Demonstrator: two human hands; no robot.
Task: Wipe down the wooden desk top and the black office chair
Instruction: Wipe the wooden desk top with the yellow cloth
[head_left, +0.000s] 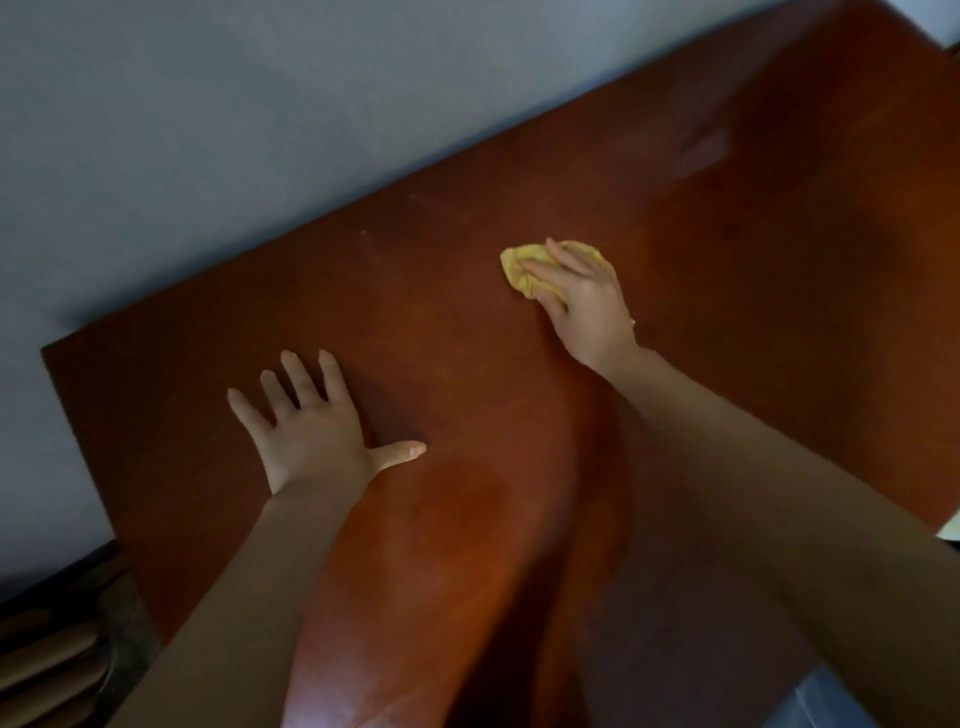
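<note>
Open wood stretches across the desk top (467, 332) between the two hands and on to the far right end, room enough for a wide sweep. The wall (208, 130) meets the back edge and blocks any reach beyond it. The left hand (311, 431) lies flat near the left end, well apart from the right hand (587, 301) pressing a cloth (519, 273).

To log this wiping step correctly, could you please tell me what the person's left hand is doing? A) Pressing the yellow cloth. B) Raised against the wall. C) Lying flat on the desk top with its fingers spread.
C: the left hand lies flat on the bare desk top with its fingers spread, while the right hand is the one pressing the yellow cloth.
</note>
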